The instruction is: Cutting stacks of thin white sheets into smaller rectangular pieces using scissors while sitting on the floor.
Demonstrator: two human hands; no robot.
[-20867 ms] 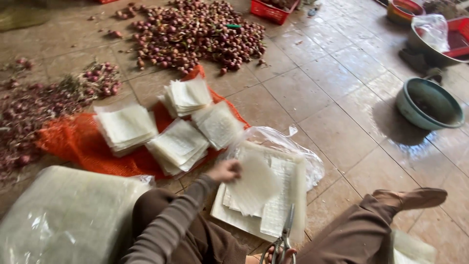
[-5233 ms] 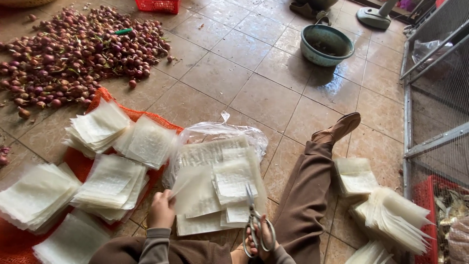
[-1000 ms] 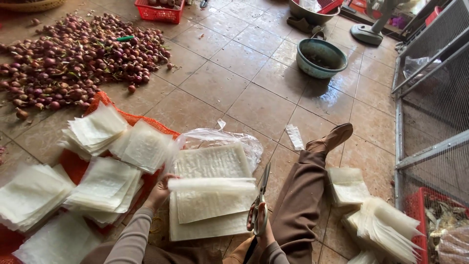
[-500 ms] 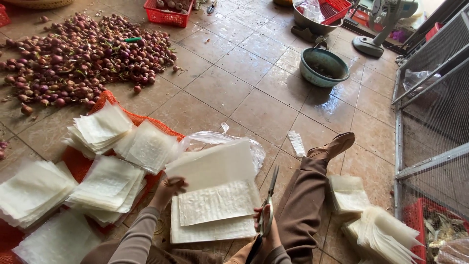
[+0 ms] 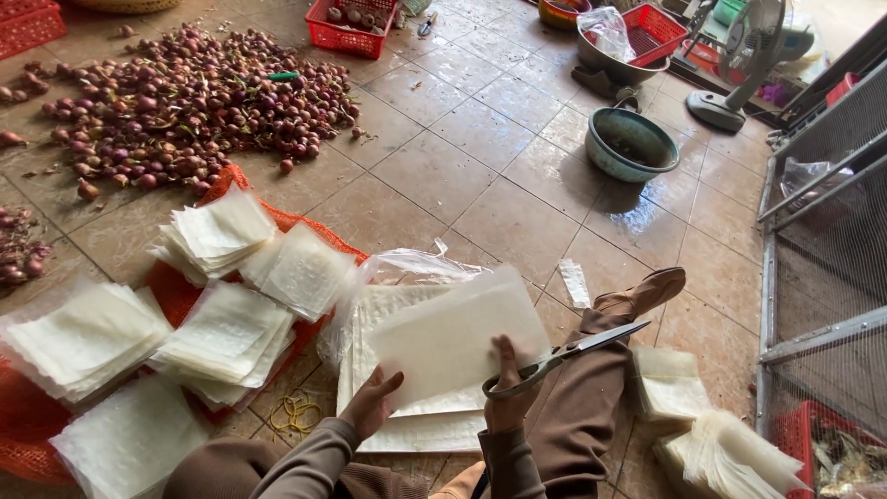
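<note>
I sit on a tiled floor with a stack of thin white translucent sheets lifted in front of me. My left hand grips the stack's lower left corner. My right hand holds the lower right edge with the thumb on top, and its fingers are through the handles of metal scissors, whose blades point up and right. Beneath lie more sheets on a clear plastic bag. My right leg stretches forward.
Stacks of cut sheets lie on an orange mesh sack at left, more stacks at right. A heap of red shallots covers the far floor. A green basin, red baskets, a fan and a metal mesh frame stand around.
The stack of sheets rose off the pile and tilted up toward me between both hands. The scissors swung from upright to pointing right.
</note>
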